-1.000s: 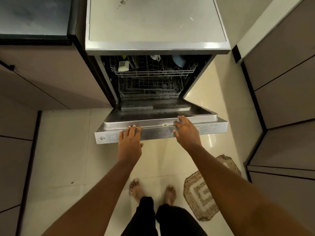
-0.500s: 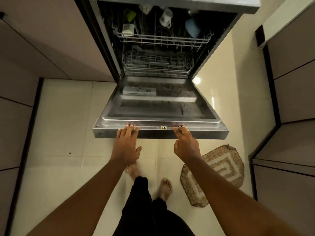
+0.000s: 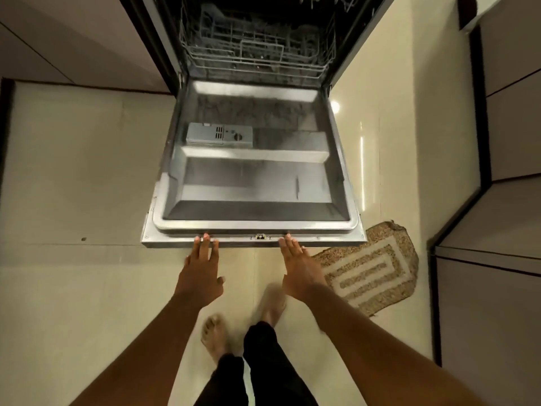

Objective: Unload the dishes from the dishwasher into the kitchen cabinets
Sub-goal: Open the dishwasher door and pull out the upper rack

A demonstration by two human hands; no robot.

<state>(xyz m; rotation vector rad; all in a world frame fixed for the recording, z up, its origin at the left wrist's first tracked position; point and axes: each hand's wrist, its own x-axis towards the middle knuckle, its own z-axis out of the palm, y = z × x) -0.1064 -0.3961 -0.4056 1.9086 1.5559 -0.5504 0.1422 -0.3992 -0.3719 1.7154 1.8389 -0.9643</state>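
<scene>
Your left hand (image 3: 202,275) is flat with its fingers straight, holding nothing. Its fingertips (image 3: 206,237) touch the front edge of the dishwasher door (image 3: 254,183), left of the small latch (image 3: 260,237) in the middle of that edge. The door lies all the way down and flat. Behind the door, inside the dishwasher, sits the wire lower rack (image 3: 254,54). You cannot tell if any dishes are in it. Your right hand (image 3: 298,271) is flat too, fingers straight, tips on the same door edge, right of the latch. A small rug (image 3: 371,268) lies on the floor (image 3: 73,171) just right of the door's front corner.
</scene>
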